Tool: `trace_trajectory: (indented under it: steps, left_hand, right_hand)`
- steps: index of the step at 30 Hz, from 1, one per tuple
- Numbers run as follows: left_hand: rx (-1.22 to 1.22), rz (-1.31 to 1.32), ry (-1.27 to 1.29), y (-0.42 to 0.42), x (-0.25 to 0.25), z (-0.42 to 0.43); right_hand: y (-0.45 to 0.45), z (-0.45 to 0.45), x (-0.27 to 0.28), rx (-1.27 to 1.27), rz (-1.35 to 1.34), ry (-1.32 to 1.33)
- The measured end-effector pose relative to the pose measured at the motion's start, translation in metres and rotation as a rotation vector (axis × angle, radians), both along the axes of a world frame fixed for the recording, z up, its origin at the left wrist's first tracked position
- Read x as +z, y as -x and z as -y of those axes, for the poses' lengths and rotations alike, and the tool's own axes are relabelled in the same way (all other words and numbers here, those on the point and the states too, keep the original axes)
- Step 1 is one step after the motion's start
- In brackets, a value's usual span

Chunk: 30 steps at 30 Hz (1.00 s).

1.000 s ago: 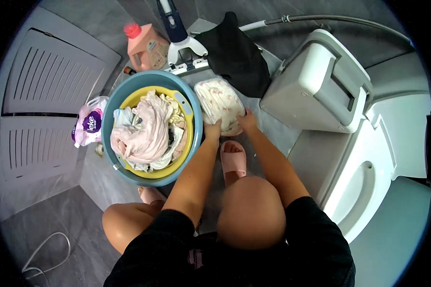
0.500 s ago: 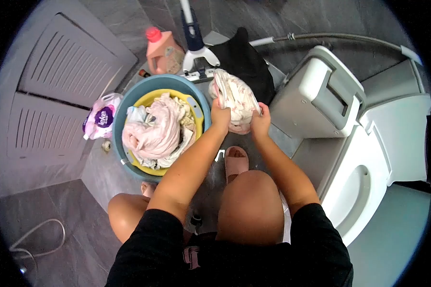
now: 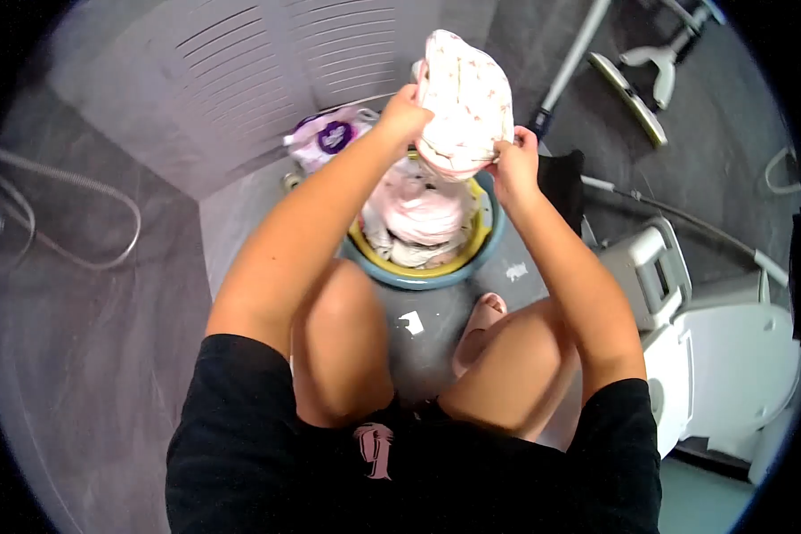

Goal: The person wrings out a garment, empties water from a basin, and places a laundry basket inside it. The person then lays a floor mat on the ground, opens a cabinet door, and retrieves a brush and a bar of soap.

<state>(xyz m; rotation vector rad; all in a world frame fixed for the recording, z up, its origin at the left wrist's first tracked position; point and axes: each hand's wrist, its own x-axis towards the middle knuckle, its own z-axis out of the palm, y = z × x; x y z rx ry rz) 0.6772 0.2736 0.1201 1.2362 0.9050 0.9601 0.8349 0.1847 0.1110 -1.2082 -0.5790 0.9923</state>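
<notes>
Between my two hands hangs a white and pink patterned cloth, raised over the laundry. My left hand is closed on its left edge, and my right hand grips its lower right edge. What kind of garment it is I cannot tell. Below it, partly covered by the cloth and my left arm, sits a yellow basin inside a blue-grey tub. A heap of pale pink and white laundry fills the basin.
A purple and white package lies by the grey slatted panel. To the right stand a grey-white box, a toilet and a black item. A mop leans at the upper right; a shower hose hangs left.
My view has turned toward the left. Both hands have carried the patterned cloth from beside the tub to above it, and the cloth is held more spread and upright.
</notes>
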Motion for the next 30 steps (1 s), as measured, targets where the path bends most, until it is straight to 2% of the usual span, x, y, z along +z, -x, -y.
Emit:
trace_trajectory:
  steps: [5,9,12,15,17,20,21,23,26,27,29,30]
  left_hand:
    - [0.162,-0.026,0.066,0.153,0.008,0.012]
    - [0.312,-0.059,0.129,0.258,-0.055,0.013]
    - [0.419,-0.021,0.254,0.299,-0.090,0.031]
    - [0.559,0.128,0.330,0.332,-0.163,0.049]
    - [0.678,0.364,0.306,0.341,-0.219,0.053]
    - [0.840,0.439,0.344,0.348,-0.258,0.078]
    - [0.854,0.437,0.352,0.347,-0.265,0.089]
    - [0.977,0.620,0.243,0.343,-0.273,0.106]
    - [1.089,0.627,0.298,0.363,-0.315,0.127]
    - [1.100,0.552,0.388,0.378,-0.317,0.133]
    - [1.094,0.322,0.302,0.414,-0.335,0.134]
    - [1.120,0.318,0.281,0.432,-0.338,0.133]
  right_hand:
    - [0.141,-0.034,-0.015,0.165,-0.055,0.014]
    - [0.230,-0.050,-0.075,0.384,-0.123,0.000]
    - [0.273,-0.060,-0.120,0.498,-0.132,0.109]
    - [0.307,-0.081,-0.187,0.567,-0.028,0.118]
    - [0.322,-0.095,-0.216,0.622,0.045,0.098]
    - [0.348,-0.100,-0.233,0.736,0.035,0.178]
    - [0.357,-0.104,-0.262,0.778,0.086,0.131]
    - [0.376,-0.095,-0.280,0.818,-0.017,0.162]
    - [0.401,-0.078,-0.336,0.870,-0.075,0.142]
    - [0.411,-0.069,-0.352,0.895,-0.053,0.116]
    - [0.428,-0.054,-0.366,0.925,-0.037,0.097]
    - [0.437,-0.047,-0.368,0.982,-0.092,0.184]
